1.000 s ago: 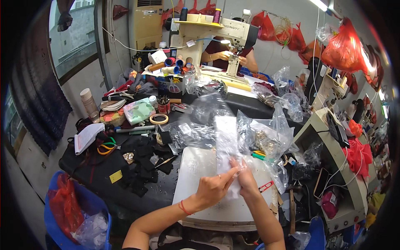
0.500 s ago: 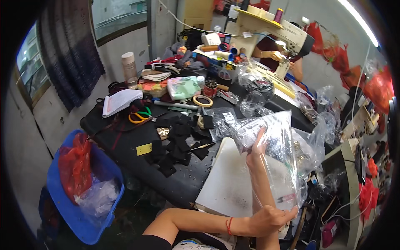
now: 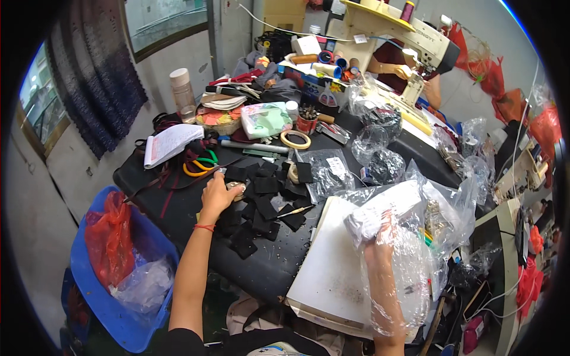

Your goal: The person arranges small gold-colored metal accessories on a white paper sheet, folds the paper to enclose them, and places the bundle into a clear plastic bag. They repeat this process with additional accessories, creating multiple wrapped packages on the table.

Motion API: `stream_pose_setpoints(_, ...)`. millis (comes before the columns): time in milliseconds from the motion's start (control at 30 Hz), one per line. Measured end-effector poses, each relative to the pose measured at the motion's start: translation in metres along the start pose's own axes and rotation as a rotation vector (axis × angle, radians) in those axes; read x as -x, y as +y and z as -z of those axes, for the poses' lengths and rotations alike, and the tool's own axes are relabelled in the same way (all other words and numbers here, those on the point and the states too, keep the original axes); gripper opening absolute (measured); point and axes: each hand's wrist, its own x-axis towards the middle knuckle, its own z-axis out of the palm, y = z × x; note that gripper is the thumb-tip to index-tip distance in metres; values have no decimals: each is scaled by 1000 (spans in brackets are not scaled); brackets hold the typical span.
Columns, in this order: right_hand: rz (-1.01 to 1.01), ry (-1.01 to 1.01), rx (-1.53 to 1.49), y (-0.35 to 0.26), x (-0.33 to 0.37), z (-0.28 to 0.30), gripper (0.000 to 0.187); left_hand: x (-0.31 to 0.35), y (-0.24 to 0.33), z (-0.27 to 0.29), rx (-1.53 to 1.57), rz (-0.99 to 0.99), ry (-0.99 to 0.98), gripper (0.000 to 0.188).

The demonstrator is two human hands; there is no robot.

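While clear plastic (image 3: 414,270) covers the right grip (image 3: 379,246), fingertips clasp white material (image 3: 389,203); the left grip's (image 3: 216,196) closure is unclear.

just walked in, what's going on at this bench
The person's right hand, with a clear plastic bag draped over it, holds a white item above a white board. The left hand is down beside a small shiny round thing, near black pieces; its grip is unclear. Farther back, another person's hand is at a sewing machine.
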Motion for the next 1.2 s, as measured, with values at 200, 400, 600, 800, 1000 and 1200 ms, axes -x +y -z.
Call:
stream_pose_setpoints(200,-4,61,5,-4,8,56,49,-21,6,-34,542,92,-105,67)
stream_pose_setpoints(400,2,54,48,-5,27,57,49,-23,-11,6,1006,-52,102,26)
stream_pose_setpoints(600,47,48,126,-9,32,48,49,-1,-4,43,1021,-226,63,25)
stream_pose_setpoints(800,146,123,334,-2,21,33,49,46,41,28,974,-297,-85,22)
stream_pose_setpoints(1000,206,147,596,3,21,31,49,122,130,14,935,-415,-352,22)
stream_pose_setpoints(1200,559,90,1152,-21,112,59,46,194,169,29,1008,-510,-594,36)
